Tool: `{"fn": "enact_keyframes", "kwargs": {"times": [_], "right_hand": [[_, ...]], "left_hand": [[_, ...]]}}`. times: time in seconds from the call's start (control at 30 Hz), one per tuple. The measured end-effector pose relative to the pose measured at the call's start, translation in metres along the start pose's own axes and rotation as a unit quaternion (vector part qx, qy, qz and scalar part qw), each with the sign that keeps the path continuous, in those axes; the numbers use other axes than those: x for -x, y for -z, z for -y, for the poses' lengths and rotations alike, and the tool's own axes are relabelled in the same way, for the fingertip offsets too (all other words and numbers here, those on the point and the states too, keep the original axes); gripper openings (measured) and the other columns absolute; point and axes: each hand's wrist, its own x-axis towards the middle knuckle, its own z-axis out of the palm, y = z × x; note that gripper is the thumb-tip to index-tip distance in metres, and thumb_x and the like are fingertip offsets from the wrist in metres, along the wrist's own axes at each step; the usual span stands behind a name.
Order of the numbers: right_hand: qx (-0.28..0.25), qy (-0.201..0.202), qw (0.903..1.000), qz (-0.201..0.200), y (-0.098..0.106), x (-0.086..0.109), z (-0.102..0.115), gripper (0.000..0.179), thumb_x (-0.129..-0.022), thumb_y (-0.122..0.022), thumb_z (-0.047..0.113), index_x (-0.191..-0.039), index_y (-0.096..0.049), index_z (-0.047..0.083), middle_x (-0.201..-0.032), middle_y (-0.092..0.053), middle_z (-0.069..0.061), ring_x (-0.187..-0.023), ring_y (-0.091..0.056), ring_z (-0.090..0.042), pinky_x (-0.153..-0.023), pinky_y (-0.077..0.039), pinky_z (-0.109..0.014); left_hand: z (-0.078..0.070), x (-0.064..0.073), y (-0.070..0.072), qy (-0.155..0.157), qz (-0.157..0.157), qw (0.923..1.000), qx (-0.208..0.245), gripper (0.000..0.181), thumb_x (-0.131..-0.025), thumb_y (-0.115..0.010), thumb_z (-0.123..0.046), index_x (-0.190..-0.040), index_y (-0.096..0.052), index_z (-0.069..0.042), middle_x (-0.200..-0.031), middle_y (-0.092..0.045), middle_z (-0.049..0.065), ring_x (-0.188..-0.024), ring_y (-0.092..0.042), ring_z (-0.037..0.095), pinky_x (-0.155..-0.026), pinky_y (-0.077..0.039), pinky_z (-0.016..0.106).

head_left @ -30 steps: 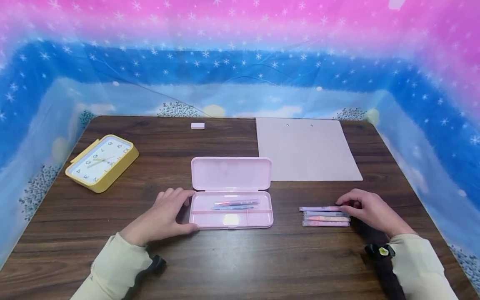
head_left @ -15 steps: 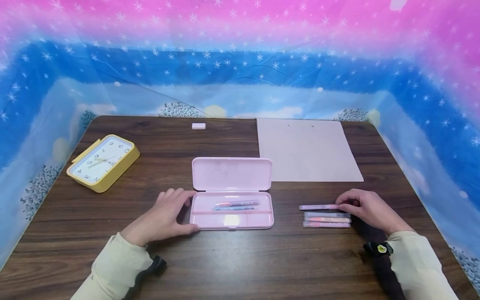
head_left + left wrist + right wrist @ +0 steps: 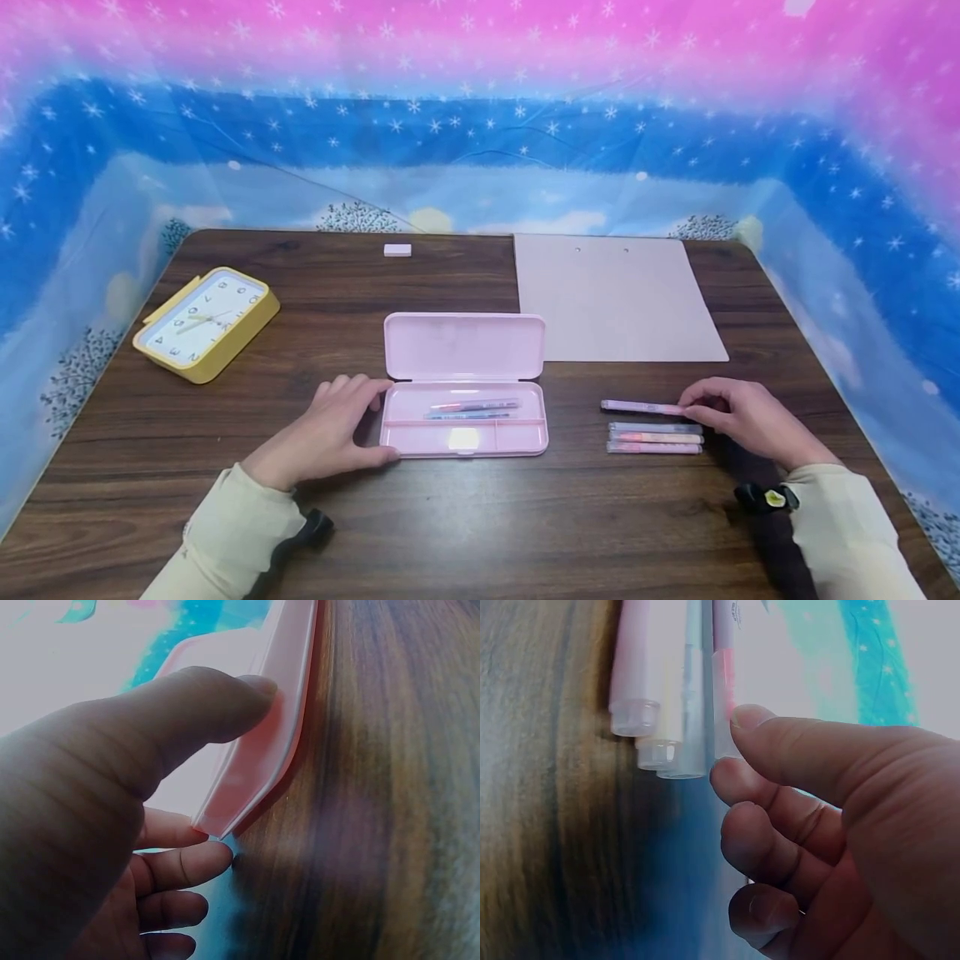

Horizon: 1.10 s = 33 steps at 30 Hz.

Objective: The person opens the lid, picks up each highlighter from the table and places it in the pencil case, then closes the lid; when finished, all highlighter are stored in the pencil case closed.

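Observation:
An open pink pencil case (image 3: 431,438) lies mid-table, its lid raised behind it. Two slim pens (image 3: 474,408) rest in its rear compartment. My left hand (image 3: 322,437) grips the left end, thumb on the front edge and forefinger at the back corner; the left wrist view has the thumb (image 3: 225,705) on the pink wall. To the right, my right hand (image 3: 750,417) pinches a pink marker pen (image 3: 637,407) by its clear-capped end, between thumb (image 3: 780,742) and forefinger. Several similar marker pens (image 3: 654,438) lie side by side just nearer to me.
A yellow alarm clock (image 3: 217,325) leans back at the left. A small white block (image 3: 397,250) sits near the far edge. A pale flat board (image 3: 622,300) with two holes lies behind the case, partly hidden by its lid. Patterned cloth (image 3: 480,133) hangs around the table.
My right hand has drawn the pink marker pen away from the others, toward the far side, opening a gap. My left hand stays on the pencil case.

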Motion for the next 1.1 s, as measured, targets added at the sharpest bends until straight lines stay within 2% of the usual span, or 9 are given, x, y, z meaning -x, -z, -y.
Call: {"fn": "enact_keyframes", "kwargs": {"times": [0.33, 0.57, 0.83, 1.1], "right_hand": [[0.004, 0.022, 0.9994, -0.027, 0.018, 0.005, 0.019, 0.007, -0.095, -0.065, 0.033, -0.1, -0.069, 0.03, -0.09, -0.068, 0.006, -0.07, -0.055, -0.006, -0.062, -0.047, -0.024], [0.001, 0.068, 0.9963, -0.052, 0.027, -0.003, 0.043, 0.004, -0.095, -0.065, 0.03, -0.099, -0.068, 0.031, -0.083, -0.067, 0.005, -0.064, -0.053, -0.005, -0.058, -0.045, -0.024], [-0.004, 0.1, 0.9938, -0.049, 0.034, -0.021, 0.078, 0.005, -0.095, -0.066, 0.03, -0.1, -0.067, 0.031, -0.088, -0.065, 0.011, -0.071, -0.055, -0.006, -0.063, -0.046, -0.023], [-0.012, 0.128, 0.9914, -0.025, 0.023, -0.04, 0.102, 0.006, -0.093, -0.069, 0.022, -0.097, -0.069, 0.026, -0.087, -0.065, 0.01, -0.071, -0.056, -0.007, -0.063, -0.047, -0.024]], "left_hand": [[0.002, 0.001, 0.0, -0.011, -0.011, 0.9999, -0.001, 0.076, -0.075, -0.079, -0.053, -0.133, -0.053, -0.011, -0.1, -0.054, -0.004, -0.093, -0.041, 0.014, -0.082, -0.031, 0.033], [0.002, 0.001, -0.001, -0.012, -0.012, 0.9998, -0.006, 0.076, -0.075, -0.079, -0.052, -0.132, -0.053, -0.01, -0.1, -0.054, -0.004, -0.092, -0.042, 0.015, -0.082, -0.031, 0.034], [0.003, 0.001, -0.002, -0.018, -0.017, 0.9997, -0.009, 0.076, -0.075, -0.079, -0.053, -0.133, -0.053, -0.01, -0.1, -0.054, -0.004, -0.093, -0.042, 0.015, -0.082, -0.031, 0.034], [0.003, 0.0, -0.002, -0.015, -0.011, 0.9998, -0.005, 0.077, -0.075, -0.078, -0.053, -0.133, -0.053, -0.01, -0.1, -0.055, -0.003, -0.093, -0.042, 0.015, -0.082, -0.031, 0.033]]}}
